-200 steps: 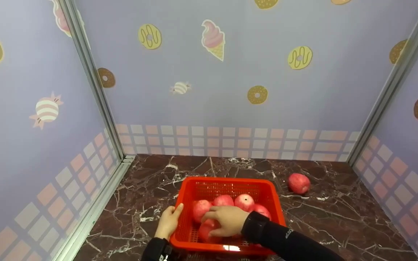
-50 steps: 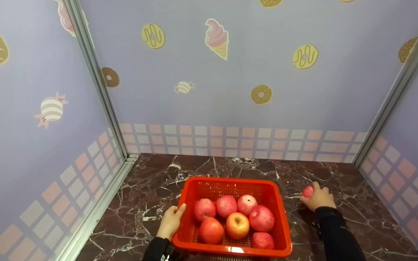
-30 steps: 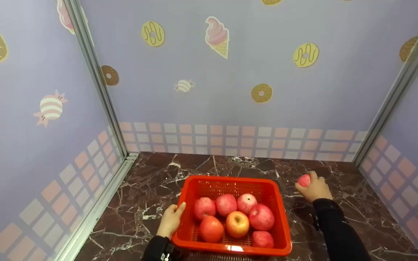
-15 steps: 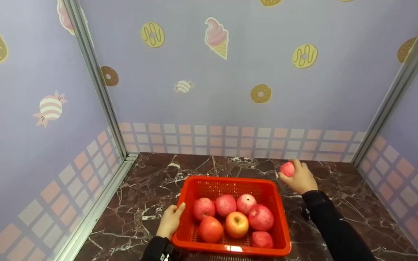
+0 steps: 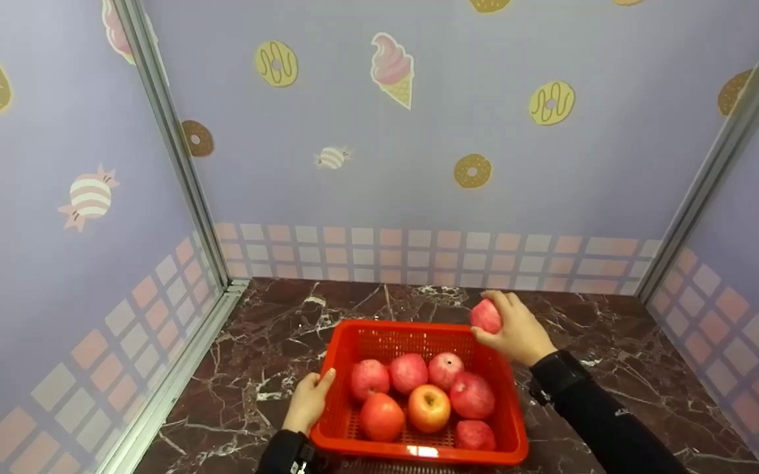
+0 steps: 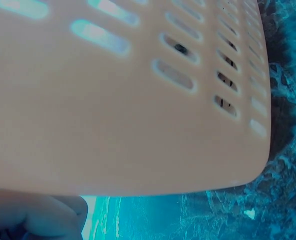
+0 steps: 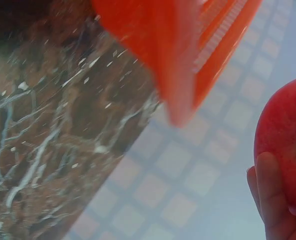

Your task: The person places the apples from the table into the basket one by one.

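A red plastic basket (image 5: pixel 366 447) holds several red apples (image 5: pixel 381 417) and one yellowish apple (image 5: pixel 429 409). My left hand (image 5: pixel 308 403) grips its left rim, thumb on top. The left wrist view shows the slotted basket wall (image 6: pixel 98 115) in shifted colours, with part of the hand (image 6: pixel 38 212) at its edge. Above the basket's back right corner, my right hand (image 5: pixel 517 332) holds a red apple (image 5: pixel 486 316) between thumb and fingers. In the right wrist view this apple (image 7: pixel 287 130) shows its stem hollow, and a fingertip (image 7: pixel 271 185) presses against it.
A dark marbled tabletop (image 5: pixel 623 368) extends around the basket. Patterned lilac panels (image 5: pixel 418 197) stand behind and at both sides, joined by metal corner posts (image 5: pixel 708 151). The basket's corner (image 7: pixel 172 60) lies close by in the right wrist view.
My right hand left the basket, took the lone apple from the table at right, lifted it and carried it left to the basket's back right corner. The left hand stayed on the rim.
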`<state>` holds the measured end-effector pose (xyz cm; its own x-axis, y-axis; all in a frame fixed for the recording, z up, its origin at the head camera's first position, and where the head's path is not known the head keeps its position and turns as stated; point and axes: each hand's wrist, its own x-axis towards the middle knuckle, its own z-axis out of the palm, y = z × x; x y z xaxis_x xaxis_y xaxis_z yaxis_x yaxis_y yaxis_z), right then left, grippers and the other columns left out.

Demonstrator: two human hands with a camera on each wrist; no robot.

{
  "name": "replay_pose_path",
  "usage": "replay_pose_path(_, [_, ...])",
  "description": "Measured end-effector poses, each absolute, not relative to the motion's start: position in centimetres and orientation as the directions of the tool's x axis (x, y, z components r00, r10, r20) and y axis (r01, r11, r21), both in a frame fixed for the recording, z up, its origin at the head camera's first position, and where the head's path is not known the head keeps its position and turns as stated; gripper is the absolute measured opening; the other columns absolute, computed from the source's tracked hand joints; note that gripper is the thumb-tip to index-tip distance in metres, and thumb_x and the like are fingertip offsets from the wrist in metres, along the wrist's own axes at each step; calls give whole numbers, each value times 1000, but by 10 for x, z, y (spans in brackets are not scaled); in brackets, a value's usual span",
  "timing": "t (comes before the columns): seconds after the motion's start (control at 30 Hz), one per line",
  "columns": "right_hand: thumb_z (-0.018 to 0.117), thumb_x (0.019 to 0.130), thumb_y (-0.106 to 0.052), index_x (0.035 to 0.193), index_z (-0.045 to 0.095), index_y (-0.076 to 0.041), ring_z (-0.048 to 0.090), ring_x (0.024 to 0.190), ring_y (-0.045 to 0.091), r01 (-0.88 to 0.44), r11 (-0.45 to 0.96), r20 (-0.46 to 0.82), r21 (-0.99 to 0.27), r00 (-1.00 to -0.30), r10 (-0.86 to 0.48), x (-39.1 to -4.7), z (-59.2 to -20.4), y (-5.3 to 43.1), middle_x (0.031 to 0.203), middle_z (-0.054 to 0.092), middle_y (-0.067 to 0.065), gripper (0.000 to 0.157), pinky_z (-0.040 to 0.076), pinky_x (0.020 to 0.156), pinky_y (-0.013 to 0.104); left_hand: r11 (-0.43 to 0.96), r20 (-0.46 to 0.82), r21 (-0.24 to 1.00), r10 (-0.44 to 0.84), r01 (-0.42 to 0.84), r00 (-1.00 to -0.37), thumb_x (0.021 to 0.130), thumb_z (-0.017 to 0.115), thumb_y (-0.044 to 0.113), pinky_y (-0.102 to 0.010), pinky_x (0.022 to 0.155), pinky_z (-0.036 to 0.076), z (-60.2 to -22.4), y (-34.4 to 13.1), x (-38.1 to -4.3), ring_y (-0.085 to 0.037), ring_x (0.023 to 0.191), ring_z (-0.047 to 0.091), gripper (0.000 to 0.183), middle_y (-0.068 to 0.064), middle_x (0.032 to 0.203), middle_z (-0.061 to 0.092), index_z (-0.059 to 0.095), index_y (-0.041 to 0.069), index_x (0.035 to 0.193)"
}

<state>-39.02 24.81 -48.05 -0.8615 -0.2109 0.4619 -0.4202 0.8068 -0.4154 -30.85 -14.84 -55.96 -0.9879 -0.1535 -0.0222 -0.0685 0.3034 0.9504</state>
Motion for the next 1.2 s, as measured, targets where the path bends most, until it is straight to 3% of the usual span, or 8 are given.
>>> replay_pose_path(0.27, [86,75,-35,136,58,-17,62,90,21,-512,786,440,-347,-829,-346,-362,-471,220,112,60,8,70,56,72,36,307,-22,949,-157,-70,-987,108,54,31,-29,63,45,-559,-148,-307,-15,66,52,35,-2,76,53,52,4,87])
replay_pose_path(0.67, [85,76,-42,136,57,-22,59,105,16,-662,710,361,-241,-740,-567,-320,-475,178,119,58,0,69,58,80,36,290,-23,955,-154,-67,-988,108,54,31,-29,62,45,-559,-149,-307,-15,66,52,35,-2,76,52,52,3,87])
replay_pose_path(1.03, [81,75,-46,136,56,-24,55,83,12,-709,688,188,-155,-704,-684,-297,-494,160,112,55,2,69,53,63,30,304,-34,949,-154,-80,-987,108,54,33,-29,62,46,-559,-149,-308,-15,67,53,35,-3,77,55,52,4,87])
replay_pose_path(1.2, [81,77,-49,137,54,-22,57,87,14,-713,688,91,-135,-700,-708,-297,-497,156,113,57,5,71,53,61,31,314,-18,947,-155,-67,-988,108,54,31,-29,62,45,-560,-149,-308,-14,66,52,35,-2,76,53,52,4,86])
